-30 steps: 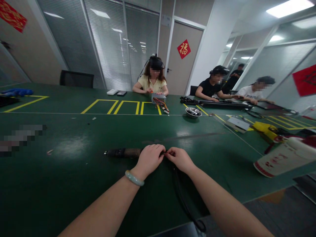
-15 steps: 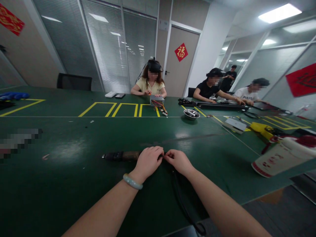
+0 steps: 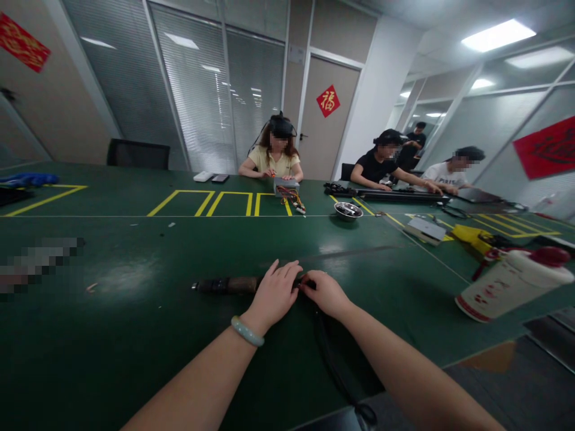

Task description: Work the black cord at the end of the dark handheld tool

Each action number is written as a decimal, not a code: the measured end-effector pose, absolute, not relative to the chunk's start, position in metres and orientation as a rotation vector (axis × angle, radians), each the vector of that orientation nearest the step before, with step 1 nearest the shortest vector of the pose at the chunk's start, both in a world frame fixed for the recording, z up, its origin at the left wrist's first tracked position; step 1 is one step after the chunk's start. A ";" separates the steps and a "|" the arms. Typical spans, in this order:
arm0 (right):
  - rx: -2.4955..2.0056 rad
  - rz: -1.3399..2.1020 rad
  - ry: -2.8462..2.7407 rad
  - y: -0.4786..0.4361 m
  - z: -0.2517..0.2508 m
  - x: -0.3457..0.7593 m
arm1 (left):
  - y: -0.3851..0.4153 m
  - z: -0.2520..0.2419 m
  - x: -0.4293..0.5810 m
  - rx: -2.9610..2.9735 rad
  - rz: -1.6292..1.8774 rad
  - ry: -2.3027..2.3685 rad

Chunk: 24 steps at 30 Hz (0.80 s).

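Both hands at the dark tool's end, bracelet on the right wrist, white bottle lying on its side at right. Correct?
No. Head view: the bracelet is on the left wrist. The left hand and right hand are at the tool's end, and the bottle lies on its side at right.

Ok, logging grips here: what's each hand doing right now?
Left hand: open, fingers flat on the dark tool.
Right hand: fingers pinched shut on the black cable.

A dark, rod-shaped tool (image 3: 227, 284) lies flat on the green table (image 3: 135, 341) (black cord (image 3: 330, 353) trailing nearward).
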State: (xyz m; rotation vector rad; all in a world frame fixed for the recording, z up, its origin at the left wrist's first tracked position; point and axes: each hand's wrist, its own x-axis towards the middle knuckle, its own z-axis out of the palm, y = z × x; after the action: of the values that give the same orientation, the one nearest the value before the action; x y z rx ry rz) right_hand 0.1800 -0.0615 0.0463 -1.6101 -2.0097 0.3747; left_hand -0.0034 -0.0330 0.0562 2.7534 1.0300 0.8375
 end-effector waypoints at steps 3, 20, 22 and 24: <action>-1.629 0.345 -2.020 -0.061 0.048 0.179 | -0.036 0.060 -0.005 2.770 0.845 1.025; -2.348 0.183 -1.253 -0.151 0.041 0.424 | -0.033 0.061 -0.018 2.666 0.783 1.048; -2.443 0.105 -1.072 -0.185 0.033 0.457 | -0.032 0.059 -0.018 2.652 0.741 1.018; -2.524 -0.047 -0.944 -0.216 0.024 0.478 | -0.032 0.058 -0.018 2.639 0.694 0.999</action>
State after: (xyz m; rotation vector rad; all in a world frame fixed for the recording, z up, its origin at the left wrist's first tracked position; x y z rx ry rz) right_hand 0.4785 -0.2155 0.0242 -2.5240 -0.9442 -0.0467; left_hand -0.0179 -0.0317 0.0577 2.6391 0.9991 0.6942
